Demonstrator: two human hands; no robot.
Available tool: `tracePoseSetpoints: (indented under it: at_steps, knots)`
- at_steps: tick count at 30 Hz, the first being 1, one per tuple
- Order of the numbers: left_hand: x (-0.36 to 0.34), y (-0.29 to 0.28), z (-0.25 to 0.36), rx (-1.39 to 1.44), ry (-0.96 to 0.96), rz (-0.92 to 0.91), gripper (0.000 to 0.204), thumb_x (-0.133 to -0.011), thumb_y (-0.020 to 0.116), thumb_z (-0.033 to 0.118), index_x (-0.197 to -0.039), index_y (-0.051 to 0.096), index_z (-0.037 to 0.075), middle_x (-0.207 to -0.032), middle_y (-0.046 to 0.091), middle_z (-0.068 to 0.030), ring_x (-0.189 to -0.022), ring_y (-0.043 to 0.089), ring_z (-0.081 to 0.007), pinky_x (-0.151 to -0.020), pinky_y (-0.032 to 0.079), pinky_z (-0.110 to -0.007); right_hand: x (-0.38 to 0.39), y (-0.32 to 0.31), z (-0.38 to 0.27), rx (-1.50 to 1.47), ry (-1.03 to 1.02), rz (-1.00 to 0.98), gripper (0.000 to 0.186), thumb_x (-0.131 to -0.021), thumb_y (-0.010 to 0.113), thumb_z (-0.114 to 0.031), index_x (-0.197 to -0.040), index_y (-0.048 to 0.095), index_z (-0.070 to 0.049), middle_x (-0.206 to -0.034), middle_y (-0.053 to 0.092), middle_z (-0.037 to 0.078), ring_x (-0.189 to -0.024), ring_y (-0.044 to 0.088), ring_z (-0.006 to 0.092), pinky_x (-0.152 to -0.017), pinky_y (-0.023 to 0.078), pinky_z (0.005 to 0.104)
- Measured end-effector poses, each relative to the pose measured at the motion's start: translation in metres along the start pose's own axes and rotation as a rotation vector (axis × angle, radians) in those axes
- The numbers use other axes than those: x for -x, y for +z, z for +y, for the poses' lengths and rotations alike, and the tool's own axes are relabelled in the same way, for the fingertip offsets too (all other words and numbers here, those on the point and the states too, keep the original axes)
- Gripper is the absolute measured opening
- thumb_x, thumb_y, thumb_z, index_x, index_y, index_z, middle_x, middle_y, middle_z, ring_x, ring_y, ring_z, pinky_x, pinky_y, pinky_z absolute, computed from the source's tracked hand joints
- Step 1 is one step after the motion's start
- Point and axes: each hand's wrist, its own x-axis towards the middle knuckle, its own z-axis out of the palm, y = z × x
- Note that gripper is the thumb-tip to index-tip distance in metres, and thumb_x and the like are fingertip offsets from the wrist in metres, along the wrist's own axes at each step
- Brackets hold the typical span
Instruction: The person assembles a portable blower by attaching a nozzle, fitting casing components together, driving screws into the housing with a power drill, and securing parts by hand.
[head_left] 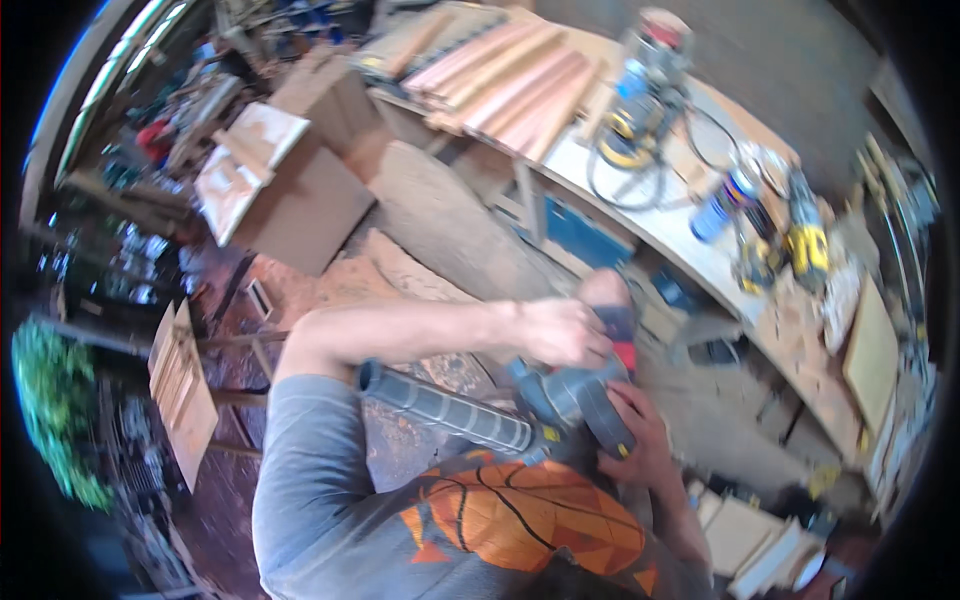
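Note:
A grey power tool (570, 395) with a ribbed grey tube (450, 412) is held close to my body, the tube pointing left. My right hand (645, 435) is wrapped round the tool's rounded dark-grey end. My left hand (565, 333) reaches across from the left with its fingers curled, just above the tool and beside a red and dark part (622, 345). What those fingers grip is blurred and hidden. Just beyond this hand is a rounded brownish shape (605, 288) that I cannot identify.
A long workbench (680, 225) runs along the far right, with wood strips (510, 80), a yellow-black corded tool (630, 135), a blue spray can (725, 203) and a yellow cordless tool (808, 250). Left stands a large wooden box (300, 205). Boards lie on a stand (185, 390) farther left.

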Motion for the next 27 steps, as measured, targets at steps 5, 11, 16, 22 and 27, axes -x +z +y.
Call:
tracePoseSetpoints:
  at_steps: [5,11,16,22,27]
  knots:
    - [0.011,0.033,0.006,0.303,-0.273,0.117,0.011,-0.083,0.07,0.017,-0.084,0.068,0.007,-0.081,0.06,-0.0056,-0.078,0.065,-0.0271,-0.066,0.054,-0.042,0.003,0.003,-0.001,-0.002,0.047,-0.01,0.087,-0.06,0.081,-0.02,-0.142,0.057,0.0,-0.141,0.057,0.02,-0.13,0.058,0.0414,-0.109,0.048,0.0481]
    - [0.004,0.027,0.029,0.428,-0.643,0.091,0.009,-0.087,0.074,0.016,-0.088,0.075,0.007,-0.087,0.07,-0.0084,-0.089,0.07,-0.0321,-0.074,0.056,-0.044,0.002,0.008,-0.003,0.016,-0.027,0.04,0.087,-0.059,0.081,-0.021,-0.14,0.058,0.002,-0.137,0.058,0.023,-0.123,0.061,0.0426,-0.106,0.05,0.0479]
    - [-0.005,0.026,0.04,0.395,-0.809,0.07,0.009,-0.086,0.074,0.016,-0.09,0.076,0.008,-0.091,0.072,-0.01,-0.091,0.071,-0.0341,-0.076,0.056,-0.046,-0.002,0.007,-0.005,0.003,-0.012,0.05,0.087,-0.058,0.08,-0.018,-0.139,0.057,0.004,-0.137,0.058,0.025,-0.123,0.062,0.0434,-0.106,0.05,0.0482]
    - [-0.012,0.026,0.053,0.415,-1.09,0.055,0.011,-0.088,0.073,0.018,-0.09,0.076,0.007,-0.091,0.075,-0.0148,-0.089,0.072,-0.0376,-0.078,0.057,-0.047,-0.005,0.01,-0.012,0.065,-0.002,0.039,0.087,-0.059,0.079,-0.016,-0.14,0.056,0.004,-0.137,0.058,0.024,-0.125,0.061,0.043,-0.106,0.051,0.047]
    - [-0.016,0.026,0.059,0.499,-1.244,0.132,0.016,-0.086,0.073,0.02,-0.088,0.075,0.005,-0.085,0.074,-0.0201,-0.088,0.073,-0.0397,-0.079,0.057,-0.047,-0.005,0.014,-0.019,0.085,0.016,0.049,0.085,-0.06,0.079,-0.016,-0.139,0.056,0.004,-0.137,0.058,0.024,-0.123,0.062,0.0437,-0.105,0.052,0.0476]
